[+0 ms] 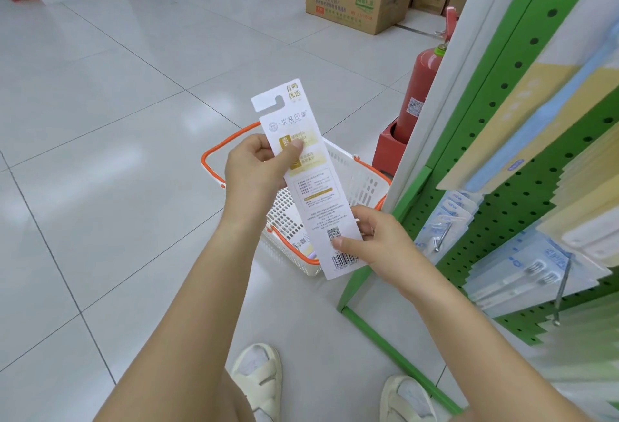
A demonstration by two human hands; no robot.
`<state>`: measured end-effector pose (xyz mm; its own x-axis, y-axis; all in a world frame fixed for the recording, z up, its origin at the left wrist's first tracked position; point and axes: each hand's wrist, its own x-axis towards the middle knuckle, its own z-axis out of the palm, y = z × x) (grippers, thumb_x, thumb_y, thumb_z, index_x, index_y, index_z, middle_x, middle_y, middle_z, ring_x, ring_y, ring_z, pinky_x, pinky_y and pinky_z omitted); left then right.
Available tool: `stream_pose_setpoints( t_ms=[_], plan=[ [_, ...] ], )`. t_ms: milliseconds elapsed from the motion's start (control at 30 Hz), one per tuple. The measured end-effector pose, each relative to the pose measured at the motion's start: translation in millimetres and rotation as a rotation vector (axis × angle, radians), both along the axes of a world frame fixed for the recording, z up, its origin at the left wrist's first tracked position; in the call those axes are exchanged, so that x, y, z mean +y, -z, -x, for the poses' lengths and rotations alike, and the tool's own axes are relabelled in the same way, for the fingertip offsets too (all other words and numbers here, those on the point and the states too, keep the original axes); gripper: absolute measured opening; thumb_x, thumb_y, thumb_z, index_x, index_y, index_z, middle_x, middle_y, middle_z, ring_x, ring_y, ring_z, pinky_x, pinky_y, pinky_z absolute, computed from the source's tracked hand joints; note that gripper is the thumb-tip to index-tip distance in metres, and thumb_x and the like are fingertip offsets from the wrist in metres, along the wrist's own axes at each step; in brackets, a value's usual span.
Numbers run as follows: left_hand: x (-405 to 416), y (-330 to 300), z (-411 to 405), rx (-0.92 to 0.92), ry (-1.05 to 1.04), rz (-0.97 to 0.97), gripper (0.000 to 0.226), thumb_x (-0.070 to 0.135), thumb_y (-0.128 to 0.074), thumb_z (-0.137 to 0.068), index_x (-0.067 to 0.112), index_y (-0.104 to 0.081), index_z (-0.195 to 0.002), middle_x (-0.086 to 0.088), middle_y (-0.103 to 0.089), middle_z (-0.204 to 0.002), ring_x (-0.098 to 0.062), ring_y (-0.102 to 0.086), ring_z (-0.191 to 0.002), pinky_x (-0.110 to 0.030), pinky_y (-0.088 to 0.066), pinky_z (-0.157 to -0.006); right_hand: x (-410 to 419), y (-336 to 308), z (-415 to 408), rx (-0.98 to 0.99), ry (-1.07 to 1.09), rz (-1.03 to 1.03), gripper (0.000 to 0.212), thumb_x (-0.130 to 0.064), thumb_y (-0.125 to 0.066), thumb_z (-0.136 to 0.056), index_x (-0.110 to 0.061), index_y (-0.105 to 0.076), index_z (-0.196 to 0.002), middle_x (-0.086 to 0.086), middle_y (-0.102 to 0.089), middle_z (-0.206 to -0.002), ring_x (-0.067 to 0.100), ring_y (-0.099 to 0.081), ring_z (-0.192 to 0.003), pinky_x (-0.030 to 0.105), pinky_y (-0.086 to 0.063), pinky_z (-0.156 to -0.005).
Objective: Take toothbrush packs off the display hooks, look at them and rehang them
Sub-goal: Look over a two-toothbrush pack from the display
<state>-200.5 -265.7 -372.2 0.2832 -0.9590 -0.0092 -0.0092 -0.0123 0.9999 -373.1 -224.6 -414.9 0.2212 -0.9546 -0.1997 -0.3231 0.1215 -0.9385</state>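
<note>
Fingers (341, 241) of the right hand (378, 247) pinch the pack (310, 187) low down. The left hand (258, 170) pinches it higher. A basket (365, 180) sits below.

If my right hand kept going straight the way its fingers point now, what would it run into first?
The right hand points leftward across the toothbrush pack it pinches. Past that, probably the white shopping basket beneath, though depth is unclear from this view.
</note>
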Motion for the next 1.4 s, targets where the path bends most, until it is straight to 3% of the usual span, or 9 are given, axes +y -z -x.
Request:
stream_pose_setpoints(
  t_ms=[300,467,633,700,833,900,1033,1267,1400],
  plan=[
    [-0.6,0.0,-1.1,0.047,-0.003,-0.003,0.019,0.027,-0.060,-0.096,0.010,-0.064,-0.089,-0.002,-0.075,-0.091,-0.015,-0.073,-0.085,-0.034,-0.060,-0.075,-0.9,-1.9,1.5,-0.046,-0.023,-0.033,0.030,-0.002,-0.065,-0.087,-0.027,-0.064,-0.103,-0.002,-0.074,-0.103,0.015,-0.070,-0.094,0.035,-0.054,-0.090],
    [-4.6,-2.5,-1.9,0.415,0.232,-0.155,0.041,0.037,-0.051,-0.099,0.003,-0.064,-0.118,-0.012,-0.070,-0.113,-0.023,-0.070,-0.099,-0.031,-0.058,-0.086,-3.4,-2.3,3.6,-0.358,0.055,-0.261,0.033,-0.006,-0.066,-0.086,-0.014,-0.057,-0.117,0.007,-0.073,-0.105,0.021,-0.070,-0.092,0.034,-0.055,-0.084],
    [5.6,1.8,4.9,0.162,0.626,-0.271,0.023,0.015,-0.052,-0.098,0.010,-0.066,-0.117,-0.005,-0.073,-0.109,-0.020,-0.070,-0.098,-0.031,-0.057,-0.088,-7.0,-4.7,4.7,-0.559,0.034,-0.382,0.040,-0.007,-0.065,-0.083,-0.009,-0.059,-0.123,0.015,-0.068,-0.116,0.029,-0.066,-0.098,0.041,-0.054,-0.086],
    [7.8,6.0,10.9,0.035,0.519,-0.266,0.021,0.009,-0.049,-0.100,0.016,-0.067,-0.110,-0.001,-0.074,-0.104,-0.019,-0.071,-0.094,-0.031,-0.058,-0.082,-6.4,-0.6,-0.6,-0.384,0.080,-0.319,0.036,-0.009,-0.064,-0.088,-0.011,-0.058,-0.124,0.010,-0.071,-0.111,0.025,-0.068,-0.096,0.041,-0.056,-0.087],
    [-7.4,31.0,19.5,-0.195,0.273,-0.324,0.019,0.009,-0.050,-0.096,0.019,-0.067,-0.096,-0.009,-0.072,-0.106,-0.029,-0.068,-0.098,-0.049,-0.055,-0.090,-2.0,9.7,-5.9,0.465,0.013,0.019,0.045,-0.038,-0.062,-0.090,-0.028,-0.046,-0.131,-0.011,-0.062,-0.109,0.015,-0.061,-0.103,0.037,-0.048,-0.091],
    [-24.9,45.4,17.9,-0.295,0.301,-0.418,0.017,0.010,-0.050,-0.094,0.013,-0.067,-0.097,-0.014,-0.071,-0.104,-0.034,-0.068,-0.097,-0.050,-0.055,-0.088,-0.6,13.0,-4.4,0.665,-0.042,0.031,0.041,-0.042,-0.055,-0.093,-0.028,-0.047,-0.131,-0.011,-0.064,-0.110,0.015,-0.059,-0.105,0.034,-0.048,-0.087],
    [-56.9,77.7,11.0,-0.557,0.333,-0.540,0.021,0.007,-0.046,-0.090,0.004,-0.062,-0.104,-0.011,-0.064,-0.098,-0.028,-0.062,-0.087,-0.035,-0.050,-0.075,1.1,23.8,1.1,0.739,-0.039,0.036,0.030,-0.040,-0.048,-0.095,-0.028,-0.057,-0.121,-0.013,-0.067,-0.101,0.015,-0.060,-0.102,0.031,-0.047,-0.081],
    [-103.8,133.0,34.8,-0.676,0.434,-0.565,0.016,0.002,-0.044,-0.090,0.012,-0.055,-0.087,-0.004,-0.054,-0.076,-0.022,-0.054,-0.068,-0.029,-0.044,-0.061,3.0,38.0,-3.3,0.840,-0.089,0.077,0.027,-0.038,-0.043,-0.097,-0.031,-0.054,-0.120,-0.009,-0.068,-0.108,0.019,-0.060,-0.106,0.030,-0.047,-0.079],
    [-116.5,160.3,45.4,-0.610,0.434,-0.593,0.037,-0.002,-0.038,-0.093,0.004,-0.063,-0.119,-0.011,-0.059,-0.130,-0.031,-0.058,-0.111,-0.034,-0.046,-0.089,-0.8,38.2,0.8,0.861,-0.080,0.112,0.027,-0.038,-0.042,-0.098,-0.032,-0.052,-0.123,-0.009,-0.067,-0.111,0.019,-0.059,-0.107,0.030,-0.047,-0.080]
  ],
)
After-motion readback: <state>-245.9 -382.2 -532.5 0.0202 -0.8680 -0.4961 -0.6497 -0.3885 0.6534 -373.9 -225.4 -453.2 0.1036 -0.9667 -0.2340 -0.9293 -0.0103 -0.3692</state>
